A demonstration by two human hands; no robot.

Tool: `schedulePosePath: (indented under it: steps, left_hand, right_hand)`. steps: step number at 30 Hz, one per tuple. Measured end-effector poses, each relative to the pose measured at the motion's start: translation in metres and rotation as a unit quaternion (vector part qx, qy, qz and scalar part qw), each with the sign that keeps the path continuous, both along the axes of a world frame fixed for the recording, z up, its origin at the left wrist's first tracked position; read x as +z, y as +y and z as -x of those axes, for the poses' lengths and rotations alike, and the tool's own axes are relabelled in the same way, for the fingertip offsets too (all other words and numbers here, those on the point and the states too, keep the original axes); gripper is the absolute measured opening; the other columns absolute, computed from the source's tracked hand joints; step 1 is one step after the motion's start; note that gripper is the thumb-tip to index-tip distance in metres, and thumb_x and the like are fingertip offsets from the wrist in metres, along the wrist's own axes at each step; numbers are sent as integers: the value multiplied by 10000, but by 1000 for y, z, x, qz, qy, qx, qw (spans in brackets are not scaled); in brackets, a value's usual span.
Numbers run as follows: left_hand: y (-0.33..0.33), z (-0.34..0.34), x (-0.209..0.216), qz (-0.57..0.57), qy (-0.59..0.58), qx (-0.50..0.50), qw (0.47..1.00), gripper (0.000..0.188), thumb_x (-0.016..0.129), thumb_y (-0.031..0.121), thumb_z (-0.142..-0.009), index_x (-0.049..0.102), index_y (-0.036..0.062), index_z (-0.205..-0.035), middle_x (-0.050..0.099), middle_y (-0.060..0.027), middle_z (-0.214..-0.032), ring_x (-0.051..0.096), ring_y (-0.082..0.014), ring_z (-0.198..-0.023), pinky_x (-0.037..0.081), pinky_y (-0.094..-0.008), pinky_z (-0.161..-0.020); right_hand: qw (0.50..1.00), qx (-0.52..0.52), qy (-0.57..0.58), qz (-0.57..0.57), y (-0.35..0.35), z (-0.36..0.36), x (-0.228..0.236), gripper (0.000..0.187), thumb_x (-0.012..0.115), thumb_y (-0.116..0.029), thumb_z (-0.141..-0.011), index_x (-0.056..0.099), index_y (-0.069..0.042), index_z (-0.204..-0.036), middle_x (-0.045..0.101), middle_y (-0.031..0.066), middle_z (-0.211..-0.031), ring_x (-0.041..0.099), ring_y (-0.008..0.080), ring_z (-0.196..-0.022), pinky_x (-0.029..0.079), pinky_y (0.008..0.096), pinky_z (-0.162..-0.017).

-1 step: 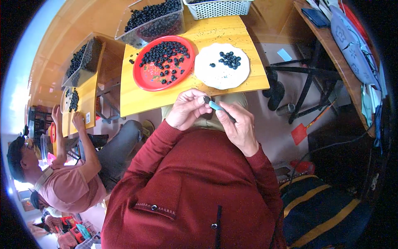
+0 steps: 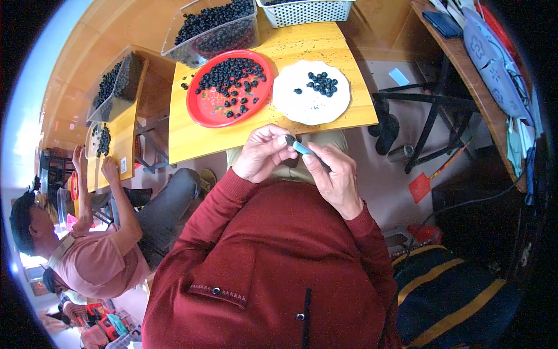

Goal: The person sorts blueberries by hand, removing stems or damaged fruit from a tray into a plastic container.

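Note:
Just beyond the table's near edge, my left hand (image 2: 263, 152) pinches a small dark round piece (image 2: 290, 139) between thumb and fingertips. My right hand (image 2: 333, 174) grips a slim tool with a light-blue section (image 2: 301, 148), its end against the dark piece; the tip is too small to make out. Above my hands, a white scalloped plate (image 2: 290, 104) holds a cluster of similar black round pieces (image 2: 323, 85). To its left stands a red round tray (image 2: 203, 113) with many more of them spread over its patterned bottom.
Behind the tray, a clear plastic bin (image 2: 224, 43) is heaped with black pieces, beside a white perforated basket (image 2: 308, 14). Dark crumbs dot the yellow table (image 2: 197, 142). At left, another person (image 2: 93, 256) works at a similar table. A wooden shelf (image 2: 459, 58) flanks the right.

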State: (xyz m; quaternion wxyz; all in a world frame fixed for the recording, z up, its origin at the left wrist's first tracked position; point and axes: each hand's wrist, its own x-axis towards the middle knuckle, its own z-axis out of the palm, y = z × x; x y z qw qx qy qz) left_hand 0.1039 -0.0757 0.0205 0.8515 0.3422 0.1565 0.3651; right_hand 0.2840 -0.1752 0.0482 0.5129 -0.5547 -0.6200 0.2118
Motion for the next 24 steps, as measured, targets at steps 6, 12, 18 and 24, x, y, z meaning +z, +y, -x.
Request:
schedulePosePath:
  steps: [6,12,18,24]
  left_hand:
    - [-3,0,0,-5,0,4,1000,112,629,59,-926,654,11,-1025,679,-99,-961,663,-172,-857,585,-345,-792]
    - [-5,-1,-3,-31,-26,-15,999,110,622,66,-932,655,9,-1020,672,-121,-982,661,-180,-849,580,-343,-781]
    - [-5,-2,0,-18,-32,-24,999,96,618,71,-934,646,16,-1008,666,-127,-983,655,-190,-844,568,-346,-775]
    - [-6,-3,-2,-19,-46,-38,998,67,607,75,-940,633,23,-973,656,-134,-980,647,-194,-817,559,-352,-768]
  right_hand:
    - [1000,-10,4,-21,-2,1,-4,311,641,-223,-938,666,69,-1043,599,143,-736,579,219,-621,444,321,-573]
    - [1000,-4,9,-9,-6,-1,-3,288,653,-201,-927,671,66,-1036,604,134,-734,589,214,-622,447,317,-568]
    - [1000,-19,17,-12,-7,-2,-1,261,664,-223,-911,698,18,-1006,641,143,-749,635,268,-626,473,352,-547]
    - [999,-19,39,-3,-10,-2,-3,242,676,-201,-902,697,19,-1003,633,140,-738,629,266,-624,468,344,-543]
